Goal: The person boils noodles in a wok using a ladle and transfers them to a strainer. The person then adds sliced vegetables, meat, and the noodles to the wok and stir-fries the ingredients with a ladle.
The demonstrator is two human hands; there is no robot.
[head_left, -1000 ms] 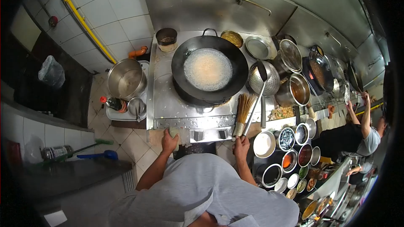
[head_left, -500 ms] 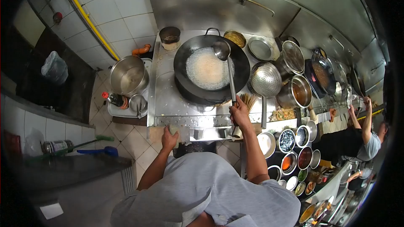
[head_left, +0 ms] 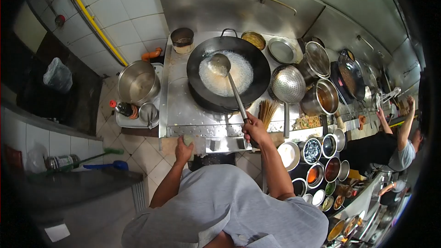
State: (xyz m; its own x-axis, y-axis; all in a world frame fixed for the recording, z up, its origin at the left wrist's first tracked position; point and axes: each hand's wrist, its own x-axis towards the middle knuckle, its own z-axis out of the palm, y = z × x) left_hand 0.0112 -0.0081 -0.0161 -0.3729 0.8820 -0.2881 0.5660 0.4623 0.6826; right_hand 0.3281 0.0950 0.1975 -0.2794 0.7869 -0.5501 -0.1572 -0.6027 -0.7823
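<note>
A black wok (head_left: 195, 80) sits on the stove, with pale, foamy liquid (head_left: 239, 76) in its bottom. My right hand (head_left: 256, 130) is wrapped round the handle end of a long ladle (head_left: 236, 93). The ladle's bowl lies at the left part of the liquid. At the stove's front edge, my left hand (head_left: 183, 152) is closed on a pale, greenish, cloth-like thing (head_left: 188, 140); its exact kind is unclear. Right of the wok, a perforated strainer (head_left: 288, 85) rests with its handle toward me, near a bamboo brush (head_left: 267, 112).
Left of the stove stand a large steel pot (head_left: 138, 82) and a red-capped bottle (head_left: 121, 107) on a tray. Several ingredient bowls (head_left: 314, 174) fill the right side. A pot of brown liquid (head_left: 327, 98) stands beyond the strainer. Another person (head_left: 390, 151) works at far right.
The ladle's bowl has moved from the wok's upper right side to the left, over the foamy liquid. My right hand has shifted slightly left and toward me. My left hand stays put.
</note>
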